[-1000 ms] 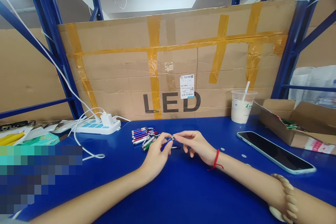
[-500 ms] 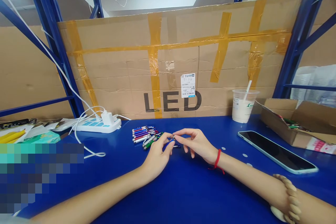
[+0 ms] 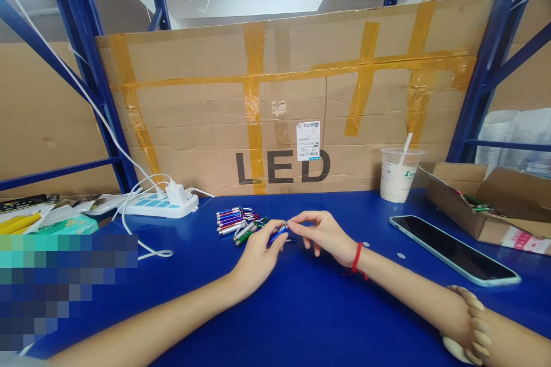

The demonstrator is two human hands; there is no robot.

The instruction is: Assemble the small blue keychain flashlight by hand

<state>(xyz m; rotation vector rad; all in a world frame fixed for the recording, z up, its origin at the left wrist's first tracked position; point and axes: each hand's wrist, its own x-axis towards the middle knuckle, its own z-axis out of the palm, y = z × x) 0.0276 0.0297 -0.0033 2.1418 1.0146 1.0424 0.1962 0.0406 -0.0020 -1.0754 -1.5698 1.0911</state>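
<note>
My left hand (image 3: 259, 248) is closed around a small blue metal penlight (image 3: 279, 233), which slants up to the right between thumb and fingers. My right hand (image 3: 319, 230) pinches the upper right end of that penlight between thumb and forefinger; its other fingers curl below. The fingertips hide the exact grip at this end. Just beyond my left hand lies a pile of similar slim penlights (image 3: 235, 220) in blue, purple, red and silver. A green penlight (image 3: 246, 234) lies closest to my left knuckles. Another small dark piece (image 3: 291, 239) shows under the hands, partly hidden.
A power strip (image 3: 189, 206) with white cables stands at the back left, near yellow and green packets (image 3: 64, 222). To the right are a drink cup (image 3: 396, 180), a phone (image 3: 456, 251) and an open cardboard box (image 3: 495, 226). A cardboard panel (image 3: 193, 126) closes off the back.
My right fingertips have shifted slightly right along the penlight's end, and more of its blue body shows. The left hand has barely moved.
</note>
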